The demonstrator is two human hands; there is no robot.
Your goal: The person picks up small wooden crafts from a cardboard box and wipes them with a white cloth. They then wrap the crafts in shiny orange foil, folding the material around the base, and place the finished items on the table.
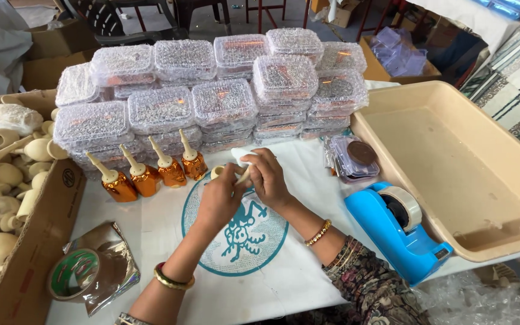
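both hands (245, 183) gripping small cream wooden piece (219, 173) — orange bottles (147, 173) beside

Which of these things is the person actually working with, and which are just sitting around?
In use:
left hand
right hand
small cream wooden piece held between them

Lying about:
four orange bottles
stacked clear boxes
blue tape dispenser
beige tray
tape roll
carton of wooden pieces

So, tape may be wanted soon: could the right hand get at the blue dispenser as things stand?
Probably yes. The right hand grips a small cream piece, but the blue dispenser stands just right of that forearm with nothing between.
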